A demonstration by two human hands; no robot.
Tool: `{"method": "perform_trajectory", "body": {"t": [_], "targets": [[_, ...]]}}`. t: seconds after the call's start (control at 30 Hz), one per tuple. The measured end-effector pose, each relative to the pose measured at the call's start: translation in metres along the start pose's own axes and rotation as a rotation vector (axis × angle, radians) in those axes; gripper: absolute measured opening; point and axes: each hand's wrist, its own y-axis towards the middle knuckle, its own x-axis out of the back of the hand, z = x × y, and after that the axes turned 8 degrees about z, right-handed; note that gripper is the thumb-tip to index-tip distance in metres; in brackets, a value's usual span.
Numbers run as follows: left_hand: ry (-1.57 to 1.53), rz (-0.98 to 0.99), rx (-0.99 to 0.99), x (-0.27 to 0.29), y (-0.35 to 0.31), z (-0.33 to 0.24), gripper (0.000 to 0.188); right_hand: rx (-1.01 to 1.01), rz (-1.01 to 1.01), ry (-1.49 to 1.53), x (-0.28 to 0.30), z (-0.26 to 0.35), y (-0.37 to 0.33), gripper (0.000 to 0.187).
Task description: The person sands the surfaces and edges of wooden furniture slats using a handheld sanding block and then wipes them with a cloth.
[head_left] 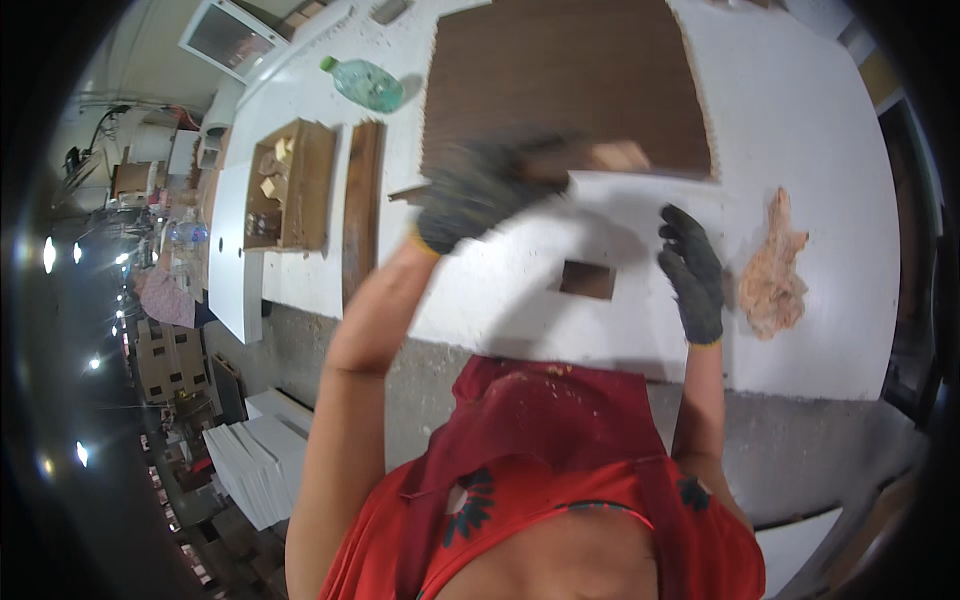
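Both my hands wear dark work gloves with yellow cuffs. My left hand (480, 195) is blurred by motion at the near left edge of a large dark brown panel (560, 85). Its fingers look closed round something smeared. A light tan piece (620, 155) shows beyond the fingertips, over the panel's near edge, and a thin dark strip (408, 194) sticks out left of the wrist. My right hand (692, 272) is open above the white table, fingers loosely stretched, nothing in it. Between the hands, a small brown rectangle (587, 280) shows on the tabletop.
A crumpled tan cloth or paper (775, 270) lies on the white table (480, 310), right of my right hand. Leftward are a brown wooden bar (360, 215), an open wooden box (305, 190) with small blocks, and a green plastic bottle (365, 84). White panels (255, 465) are stacked lower left.
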Motion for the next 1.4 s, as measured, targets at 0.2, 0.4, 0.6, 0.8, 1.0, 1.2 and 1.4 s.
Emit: {"method": "perform_trajectory", "body": {"t": [0.2, 0.4, 0.6, 0.8, 1.0, 1.2, 1.4], "targets": [[-0.508, -0.415, -0.2, 0.075, -0.046, 0.006, 0.05, -0.08, 0.253, -0.808, -0.022, -0.046, -0.021, 0.072], [-0.545, -0.674, -0.295, 0.105, -0.137, 0.015, 0.052, 0.047, 0.271, -1.093, -0.065, -0.046, -0.021, 0.073], [-0.654, -0.822, -0.289, 0.116, -0.182, 0.024, 0.046, -0.331, 0.237, 0.037, -0.096, -0.01, -0.017, 0.065], [-0.787, -0.845, -0.103, 0.139, -0.186, 0.042, 0.036, -0.308, 0.271, 0.169, -0.179, 0.093, 0.026, 0.061], [-0.879, -0.879, -0.169, 0.158, -0.198, 0.065, 0.032, 0.096, 0.253, 0.064, -0.25, 0.154, 0.076, 0.057], [-0.859, -0.857, -0.177, 0.174, -0.198, 0.074, 0.04, 0.449, 0.19, 0.291, -0.276, 0.212, 0.101, 0.046], [-1.037, -0.869, -0.318, 0.186, -0.19, 0.083, 0.038, 0.833, 0.217, 0.146, -0.331, 0.269, 0.115, 0.061]]}}
